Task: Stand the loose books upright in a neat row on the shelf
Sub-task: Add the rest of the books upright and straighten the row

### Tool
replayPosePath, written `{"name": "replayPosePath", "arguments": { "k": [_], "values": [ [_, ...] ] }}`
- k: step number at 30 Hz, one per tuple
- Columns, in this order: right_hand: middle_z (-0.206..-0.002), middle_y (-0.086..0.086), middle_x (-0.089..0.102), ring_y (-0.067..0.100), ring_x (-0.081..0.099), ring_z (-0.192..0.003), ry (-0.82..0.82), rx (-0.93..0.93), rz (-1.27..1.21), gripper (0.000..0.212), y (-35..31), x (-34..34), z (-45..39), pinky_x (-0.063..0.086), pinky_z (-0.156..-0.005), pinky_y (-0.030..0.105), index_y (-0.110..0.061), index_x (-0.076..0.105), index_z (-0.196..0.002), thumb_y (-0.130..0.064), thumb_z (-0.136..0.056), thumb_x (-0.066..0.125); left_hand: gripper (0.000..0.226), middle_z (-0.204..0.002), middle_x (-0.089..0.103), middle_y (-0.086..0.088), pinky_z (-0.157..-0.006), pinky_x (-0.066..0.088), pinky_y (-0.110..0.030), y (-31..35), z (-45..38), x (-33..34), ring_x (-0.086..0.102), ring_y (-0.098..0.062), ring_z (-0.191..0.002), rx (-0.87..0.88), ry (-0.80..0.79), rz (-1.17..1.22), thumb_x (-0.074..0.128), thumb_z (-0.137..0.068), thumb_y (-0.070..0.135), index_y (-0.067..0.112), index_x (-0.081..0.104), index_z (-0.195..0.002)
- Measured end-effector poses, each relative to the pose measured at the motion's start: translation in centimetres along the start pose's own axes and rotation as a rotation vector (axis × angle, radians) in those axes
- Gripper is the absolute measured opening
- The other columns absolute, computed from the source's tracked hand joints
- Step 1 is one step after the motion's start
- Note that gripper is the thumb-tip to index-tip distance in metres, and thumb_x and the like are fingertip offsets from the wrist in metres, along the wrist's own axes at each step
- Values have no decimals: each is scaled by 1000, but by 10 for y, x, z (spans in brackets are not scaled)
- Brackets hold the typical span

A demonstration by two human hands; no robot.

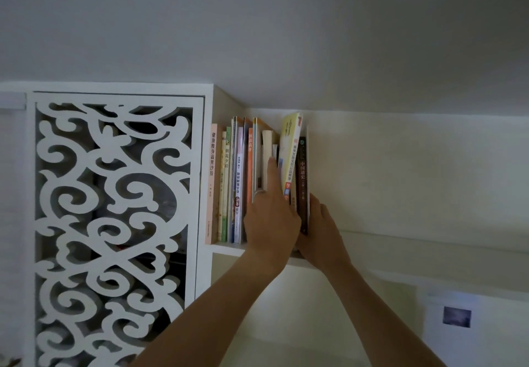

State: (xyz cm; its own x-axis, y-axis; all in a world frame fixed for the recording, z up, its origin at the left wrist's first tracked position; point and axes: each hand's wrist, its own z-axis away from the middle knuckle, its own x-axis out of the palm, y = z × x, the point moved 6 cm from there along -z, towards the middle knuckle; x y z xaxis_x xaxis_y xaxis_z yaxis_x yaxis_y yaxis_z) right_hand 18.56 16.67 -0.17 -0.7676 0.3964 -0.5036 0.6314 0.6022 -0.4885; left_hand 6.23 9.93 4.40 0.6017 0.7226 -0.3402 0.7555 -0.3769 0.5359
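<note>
Dark brown hardback with pale Chinese lettering on its spine [303, 183]: outermost book at the right end of the row, upright, steadied by the right hand [320, 235], whose fingers lie against its far side near the foot; whether they curl round it or merely press cannot be told, since the book hides them. Yellow-spined paperback [289, 160]: just beside the dark one on its left, top tilted to the right, not yet plumb. Left hand [270, 218]: fingers straight and reaching into the gap in the row, fingertip laid on the cream page edges of a thick book turned fore-edge out [267, 160], pushing rather than gripping. Orange-spined thin book [250, 166], pastel children's volumes and the tall pink-spined book [211, 183] at the left end, against the white cabinet side: all upright and close together. White shelf board [226, 249]: carries the whole row from its left corner to about mid-length; the right stretch is hidden behind the arms or lost in shadow. White fretwork scroll-pattern panel [114, 223]: left of the shelf, untouched. Status, as judged: nearly all books stand; remaining work looks like straightening the tilted yellow one, closing the gap and squaring the right end. No loose books show elsewhere.
</note>
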Motion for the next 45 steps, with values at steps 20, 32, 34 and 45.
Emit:
{"name": "replayPosePath", "arguments": {
  "k": [20,32,34,45],
  "values": [
    [-146,9,37,28,53,-124,225,-95,93,93,-21,-6,7,59,-87,50,-27,12,-161,-42,-89,70,82,-131,62,-8,-97,58,-42,0,32,-70,64,-24,-115,0,6,-17,64,-96,11,30,20,-163],
    [-163,26,21,44,23,-149,519,174,169,136,-102,51,7,18,-120,64,-12,6,-163,-99,-67,47,67,-89,57,11,-49,42,-18,-36,39,-201,55,-7,-64,-49,168,-139,52,-90,-4,25,46,-150],
    [-166,26,10,43,10,-154,499,198,140,142,-107,57,5,10,-121,64,-11,0,-163,-101,-63,47,68,-88,57,15,-47,39,-14,-42,41,-208,52,-1,-62,-60,167,-128,52,-89,-6,26,48,-149],
    [-167,23,-7,40,-8,-155,398,220,49,163,-110,68,-6,-3,-120,62,-12,-15,-161,-106,-46,51,72,-108,68,4,-53,43,-21,-44,35,-209,58,-17,-76,-33,169,-118,53,-89,-5,28,44,-152]
  ]
}}
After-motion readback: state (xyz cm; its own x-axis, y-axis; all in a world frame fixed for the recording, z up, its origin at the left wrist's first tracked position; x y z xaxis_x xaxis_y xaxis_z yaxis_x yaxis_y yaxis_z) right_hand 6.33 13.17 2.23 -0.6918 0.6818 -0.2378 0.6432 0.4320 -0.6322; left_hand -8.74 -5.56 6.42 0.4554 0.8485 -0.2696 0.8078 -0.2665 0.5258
